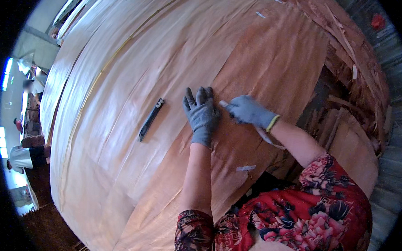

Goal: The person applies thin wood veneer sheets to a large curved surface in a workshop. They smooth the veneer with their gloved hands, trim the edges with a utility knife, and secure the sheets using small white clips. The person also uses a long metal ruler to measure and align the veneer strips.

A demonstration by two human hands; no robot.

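My left hand (202, 114), in a grey glove, lies flat on the wood veneer with its fingers stretched out. Its fingertips rest near the edge where a reddish-brown veneer sheet (275, 61) meets a paler sheet (136, 78). Just to the right, my gloved right hand (251, 110) is closed on a pale strip (267, 138), which trails from under the wrist. A whitish end pokes out at the fingertips, against the veneer. Left of my left hand lies a dark, narrow bar-shaped tool (151, 119), untouched.
Short whitish tape pieces stick to the veneer, one (246, 168) near my body. A thin yellowish strip (97, 78) runs along the left part. Torn veneer scraps (351, 78) pile up at the right. A person (27, 157) is far off at the left.
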